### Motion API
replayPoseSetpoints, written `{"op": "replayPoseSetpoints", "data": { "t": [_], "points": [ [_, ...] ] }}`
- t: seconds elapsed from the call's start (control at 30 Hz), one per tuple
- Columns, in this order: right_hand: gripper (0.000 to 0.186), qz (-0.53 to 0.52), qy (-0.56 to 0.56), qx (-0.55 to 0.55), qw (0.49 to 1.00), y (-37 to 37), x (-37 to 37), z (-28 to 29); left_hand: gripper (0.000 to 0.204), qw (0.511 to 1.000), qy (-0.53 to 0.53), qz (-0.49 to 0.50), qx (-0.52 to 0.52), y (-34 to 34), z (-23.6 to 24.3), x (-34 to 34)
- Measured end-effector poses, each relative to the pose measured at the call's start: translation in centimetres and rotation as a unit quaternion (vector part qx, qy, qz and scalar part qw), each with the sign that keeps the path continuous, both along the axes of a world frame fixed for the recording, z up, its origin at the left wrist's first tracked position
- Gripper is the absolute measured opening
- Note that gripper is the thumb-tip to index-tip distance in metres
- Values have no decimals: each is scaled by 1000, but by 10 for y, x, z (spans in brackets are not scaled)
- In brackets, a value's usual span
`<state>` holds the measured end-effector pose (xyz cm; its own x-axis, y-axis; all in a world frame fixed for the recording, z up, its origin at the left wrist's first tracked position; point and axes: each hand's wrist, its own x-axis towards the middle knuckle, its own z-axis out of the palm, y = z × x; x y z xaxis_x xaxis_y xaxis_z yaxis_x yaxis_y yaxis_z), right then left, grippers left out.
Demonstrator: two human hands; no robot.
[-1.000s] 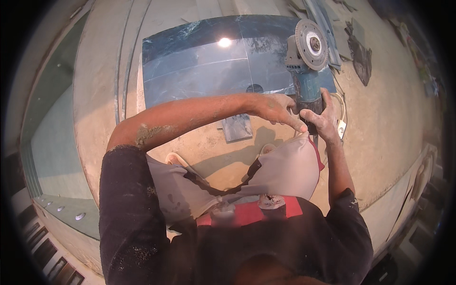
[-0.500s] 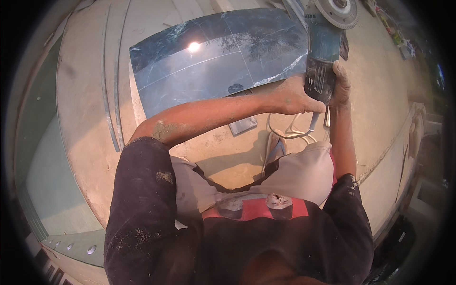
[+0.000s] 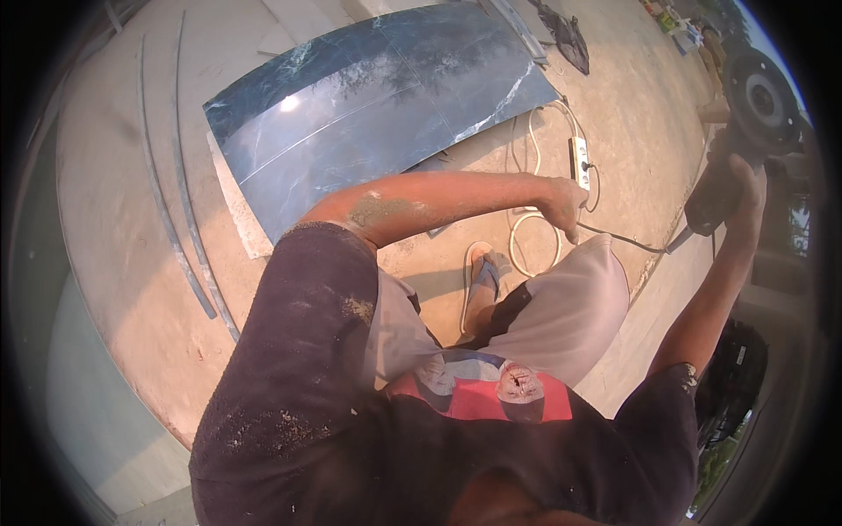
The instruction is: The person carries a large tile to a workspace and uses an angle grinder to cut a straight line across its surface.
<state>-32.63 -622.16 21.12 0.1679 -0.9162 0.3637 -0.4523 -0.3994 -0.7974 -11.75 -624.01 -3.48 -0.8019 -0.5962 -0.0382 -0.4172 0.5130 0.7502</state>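
Note:
At the far right my right hand (image 3: 745, 188) grips an angle grinder (image 3: 709, 188) by its body, its round disc end (image 3: 761, 101) pointing up and away. The grinder's dark cord (image 3: 627, 238) runs left from its rear end to my left hand (image 3: 561, 206), whose fingers are curled closed around it. Just beyond that hand lies a white power strip (image 3: 580, 158) with a black plug in it. Left of my left hand, a large dark blue marbled tile (image 3: 368, 105) rests raised off the floor, with thin light lines across its glossy face.
Cream cable (image 3: 524, 270) loops on the floor beside my sandalled foot (image 3: 482, 276). Two long thin metal strips (image 3: 193, 210) lie at the left. A crumpled black bag (image 3: 566, 39) sits past the tile's far right corner. A floor edge (image 3: 662, 254) runs along the right.
My right hand has carried the grinder from the tile's right edge out to the far right. My left hand has left the grinder's body and now holds its cord.

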Motion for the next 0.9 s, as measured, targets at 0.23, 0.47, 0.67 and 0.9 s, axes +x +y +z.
{"op": "replayPoseSetpoints", "data": {
  "t": [0.23,0.47,0.67,0.9],
  "points": [
    [50,-290,234,-71,925,105,-227,66,73,998,-16,67,10,-4,-47,15],
    [56,-260,188,-26,947,64,-196,-18,61,995,51,81,-10,-7,-53,-29],
    [50,-91,97,54,990,-22,-62,-129,61,976,132,172,6,-6,-69,-45],
    [49,23,-11,142,990,-88,8,-217,75,927,226,283,99,31,-61,-61]
  ]
}}
